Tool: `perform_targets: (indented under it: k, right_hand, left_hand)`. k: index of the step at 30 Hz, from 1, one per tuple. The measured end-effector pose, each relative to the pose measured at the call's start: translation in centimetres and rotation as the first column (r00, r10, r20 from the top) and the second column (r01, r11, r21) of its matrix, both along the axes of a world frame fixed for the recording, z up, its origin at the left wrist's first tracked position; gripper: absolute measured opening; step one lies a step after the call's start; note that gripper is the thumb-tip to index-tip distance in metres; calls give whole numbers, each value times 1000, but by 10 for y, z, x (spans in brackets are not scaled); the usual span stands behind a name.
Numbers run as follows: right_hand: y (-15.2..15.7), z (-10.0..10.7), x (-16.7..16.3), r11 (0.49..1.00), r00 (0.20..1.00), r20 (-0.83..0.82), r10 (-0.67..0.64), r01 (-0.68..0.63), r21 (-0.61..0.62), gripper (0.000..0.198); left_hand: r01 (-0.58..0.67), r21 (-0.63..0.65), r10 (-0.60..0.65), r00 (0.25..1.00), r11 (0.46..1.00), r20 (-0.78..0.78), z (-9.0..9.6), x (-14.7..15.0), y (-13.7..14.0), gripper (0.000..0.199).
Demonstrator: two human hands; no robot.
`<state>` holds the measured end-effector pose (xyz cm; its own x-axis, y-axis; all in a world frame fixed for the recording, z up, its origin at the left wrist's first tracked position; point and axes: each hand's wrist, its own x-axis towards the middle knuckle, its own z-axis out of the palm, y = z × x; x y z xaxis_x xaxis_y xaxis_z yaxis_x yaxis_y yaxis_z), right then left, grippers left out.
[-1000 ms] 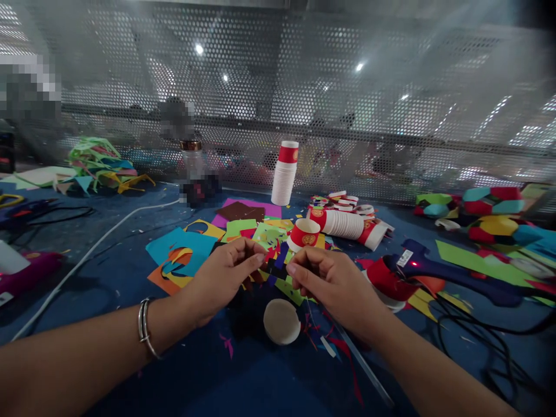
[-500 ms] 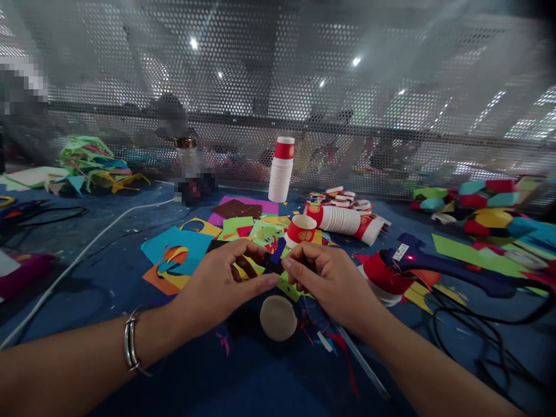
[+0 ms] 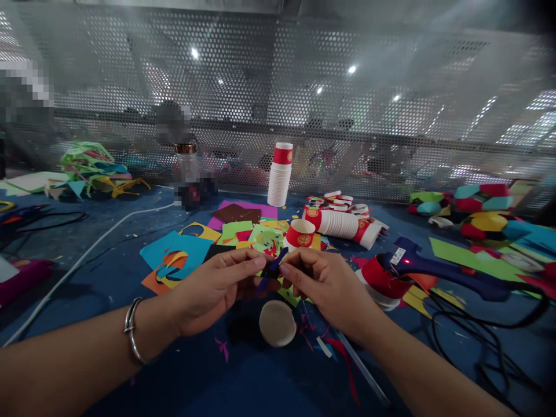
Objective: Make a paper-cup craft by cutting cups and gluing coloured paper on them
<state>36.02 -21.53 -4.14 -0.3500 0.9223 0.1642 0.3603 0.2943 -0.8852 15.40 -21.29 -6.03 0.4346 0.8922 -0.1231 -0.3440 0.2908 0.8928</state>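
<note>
My left hand, with a silver bangle at its wrist, pinches a small dark blue-purple paper piece between thumb and fingers. My right hand grips the other side of that piece with thumb and forefinger. Something black shows beside it between the hands, too dark to make out. Just below them sits a pale round disc-like object, perhaps the end of a paper cup. A red and white paper cup stands just beyond my fingers.
A blue glue gun with a lit red light rests across a paper cup on the right, its black cord trailing. Coloured paper lies beyond my hands. A tall cup stack stands near the perforated screen; another stack lies sideways.
The fingers of my left hand have closed from a loose curve onto the blue-purple piece. That piece has tilted and come lower between my hands. The view has shifted slightly.
</note>
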Motion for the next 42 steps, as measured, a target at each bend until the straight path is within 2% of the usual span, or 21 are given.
perform_targets:
  k: [9,12,17,25,29,32,34,37,40,42]
  right_hand:
    - [0,2,0,999,999,-44,29,-30,-16,16]
    - [0,2,1,997,995,-74,62,-64,-31,17]
    - [-1,2,2,992,988,-103,112,-117,-38,17]
    - [-2,6,3,991,990,-59,129,-130,-13,15]
    - [-1,8,4,994,994,4,106,-106,6,13]
    - [3,7,8,998,999,3,32,-32,48,14]
    - [7,5,12,997,999,-37,-29,32,76,16]
    - [11,2,17,985,988,-101,-117,128,114,22]
    - [13,1,19,975,977,-132,-167,184,125,24]
    - [13,1,19,974,976,-133,-172,189,125,23]
  left_hand:
    - [53,-126,-47,998,991,49,3,1,1,17]
    - [81,-131,-73,995,988,69,4,0,2,15]
    - [137,-124,-129,989,983,73,4,-3,3,23]
    - [165,-148,-153,984,975,90,7,-5,0,26]
    - [132,-84,-128,990,988,52,7,-5,0,27]
    - [77,95,-69,994,992,-84,3,-4,0,30]
    - [93,292,-22,971,952,-236,0,-3,-1,33]
    - [213,528,99,860,822,-500,-2,-1,-7,33]
    - [335,598,209,723,728,-659,0,4,-15,29]
    - [385,620,252,673,684,-696,0,7,-17,28]
